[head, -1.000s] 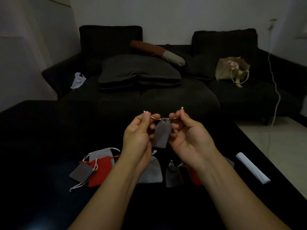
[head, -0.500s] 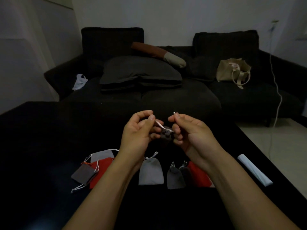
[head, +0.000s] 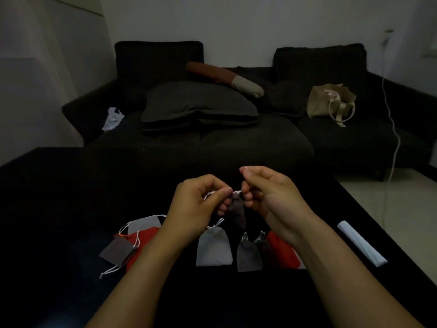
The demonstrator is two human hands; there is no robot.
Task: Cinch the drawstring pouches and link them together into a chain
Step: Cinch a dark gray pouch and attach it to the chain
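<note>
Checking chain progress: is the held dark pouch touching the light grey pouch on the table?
Apart. The head view shows the dark pouch hanging from both hands, with black table visible between it and the light grey pouch.

Brown pouch (head: 237,210) now cinched, hanging again

two bare forearms, no sleeves in view, left hand (head: 196,204) and right hand (head: 272,197) ungloved

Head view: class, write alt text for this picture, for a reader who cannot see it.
Two hands, left hand and right hand, pinch the white cords of a dark grey pouch held above a black table. More pouches, grey and red, lie on the table below, and a dark sofa stands behind.
</note>
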